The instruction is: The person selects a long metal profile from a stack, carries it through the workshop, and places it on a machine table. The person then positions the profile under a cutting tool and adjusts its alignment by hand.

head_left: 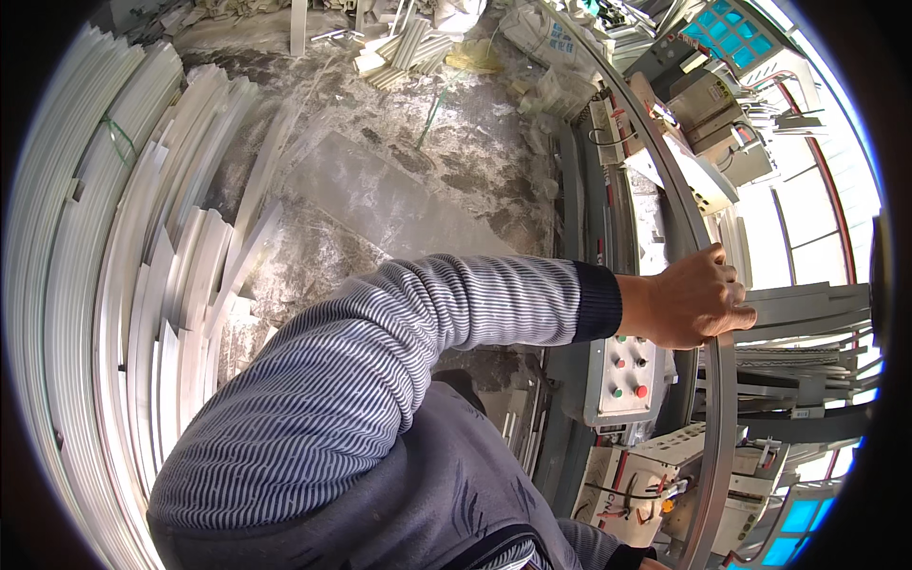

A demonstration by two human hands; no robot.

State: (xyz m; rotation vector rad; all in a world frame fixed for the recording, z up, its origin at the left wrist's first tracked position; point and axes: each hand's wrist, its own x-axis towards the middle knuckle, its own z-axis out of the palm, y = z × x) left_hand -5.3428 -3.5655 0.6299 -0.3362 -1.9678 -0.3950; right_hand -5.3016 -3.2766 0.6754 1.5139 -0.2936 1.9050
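Observation:
My left hand [692, 299] reaches across to the right in a striped sleeve. Its fingers are closed over a long grey profile bar [719, 408], which runs in a curve from the top of the picture down to the lower right, along a machine. Just below the hand sits a grey control box [627, 375] with red, green and dark buttons. My right hand is hidden below the lower edge; only its dark cuff [632, 554] shows there.
Many long white profiles [95, 285] lean in stacks along the left. The dusty concrete floor [399, 190] holds offcuts and a flat sheet. Machine boxes [703, 104] and wiring [655, 484] line the right, with grey profiles [807, 313] lying across.

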